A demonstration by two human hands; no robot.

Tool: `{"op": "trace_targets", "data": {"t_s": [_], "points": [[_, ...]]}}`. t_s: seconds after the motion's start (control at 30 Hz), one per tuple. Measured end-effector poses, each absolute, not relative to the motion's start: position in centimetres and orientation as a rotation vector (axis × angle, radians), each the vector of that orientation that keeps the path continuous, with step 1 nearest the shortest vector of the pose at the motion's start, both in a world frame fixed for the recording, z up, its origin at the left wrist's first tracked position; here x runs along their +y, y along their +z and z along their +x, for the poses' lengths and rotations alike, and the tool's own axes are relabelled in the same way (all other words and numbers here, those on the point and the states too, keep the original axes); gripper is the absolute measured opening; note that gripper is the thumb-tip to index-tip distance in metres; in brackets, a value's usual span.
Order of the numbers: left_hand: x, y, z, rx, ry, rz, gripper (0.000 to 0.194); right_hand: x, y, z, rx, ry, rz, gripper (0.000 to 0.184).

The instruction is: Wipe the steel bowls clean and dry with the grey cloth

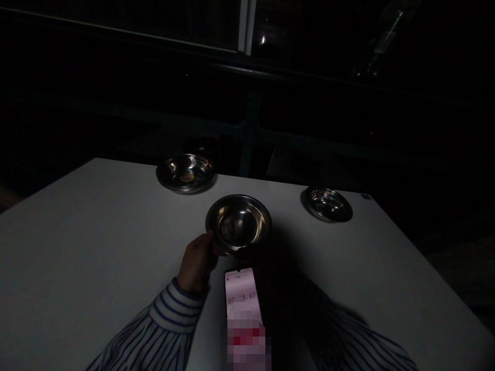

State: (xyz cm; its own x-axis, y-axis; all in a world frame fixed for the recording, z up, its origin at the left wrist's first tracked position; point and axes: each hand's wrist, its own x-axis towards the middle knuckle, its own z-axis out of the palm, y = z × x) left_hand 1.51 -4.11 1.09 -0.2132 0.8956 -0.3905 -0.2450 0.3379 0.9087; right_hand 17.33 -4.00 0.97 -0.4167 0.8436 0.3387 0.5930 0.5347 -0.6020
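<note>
The left hand (196, 263) is gripping a steel bowl (238, 226) above the white counter (127, 247); a stickered bowl (185, 174), another bowl (328, 204) and a lit phone (243, 293) are lying around it.

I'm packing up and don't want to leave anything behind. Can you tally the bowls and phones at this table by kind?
Bowls, metal: 3 visible (held bowl, far-left bowl, far-right bowl); I cannot tell whether more are nested beneath.
Phones: 1 (lit phone)
Total: 4 visible
</note>
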Motion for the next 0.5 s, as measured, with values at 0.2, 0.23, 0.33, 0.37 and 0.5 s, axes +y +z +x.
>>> {"op": "trace_targets", "data": {"t_s": [0.2,0.23,0.33,0.37,0.5], "points": [[-4.0,1.2,2.0,1.403,1.208,0.634,0.033,-4.1,0.6,16.6,-2.246,0.262,-1.163,0.029],[-4.1,1.2,2.0,1.407,1.203,0.637,0.033,-4.3,0.6,16.5,-2.259,0.225,-1.160,0.029],[-4.2,1.6,1.9,1.425,1.198,0.659,0.034,-4.7,0.6,17.2,-2.292,0.129,-1.147,0.032],[-4.3,1.7,1.9,1.433,1.201,0.666,0.034,-4.8,0.6,17.7,-2.303,0.103,-1.142,0.031],[-4.1,1.6,2.2,1.564,1.253,0.781,0.035,-4.9,0.7,18.9,-2.354,0.032,-1.122,0.025]]}}
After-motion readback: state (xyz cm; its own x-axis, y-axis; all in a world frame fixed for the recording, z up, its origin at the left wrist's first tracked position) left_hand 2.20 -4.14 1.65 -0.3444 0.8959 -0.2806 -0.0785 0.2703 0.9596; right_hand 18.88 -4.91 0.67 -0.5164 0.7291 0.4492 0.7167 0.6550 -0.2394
